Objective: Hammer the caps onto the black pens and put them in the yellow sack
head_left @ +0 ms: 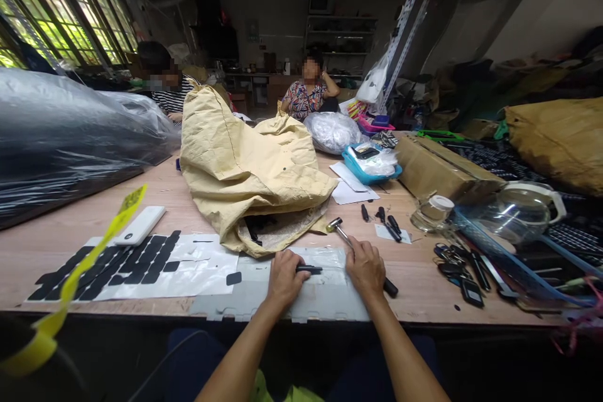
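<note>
My left hand [286, 277] is closed on a slim black rod-like part [309, 269], whose end sticks out to the right over a grey mat [254, 292]. A small hammer [340, 230] is in my right hand [366, 269]; its metal head points up and left, and its black handle end shows below my wrist. Just beyond my hands, a large tan sack [254, 163] lies with its mouth toward me, dark pieces showing inside. Beside the mat's left part is a small black square [233, 278].
Black pads in rows lie on a white sheet [207, 273] at left, with a white power bank [141, 226] above. At right are keys [452, 264], a glass jar [432, 213], a cardboard box [438, 169] and a blue basket [372, 166]. Two people sit across the table.
</note>
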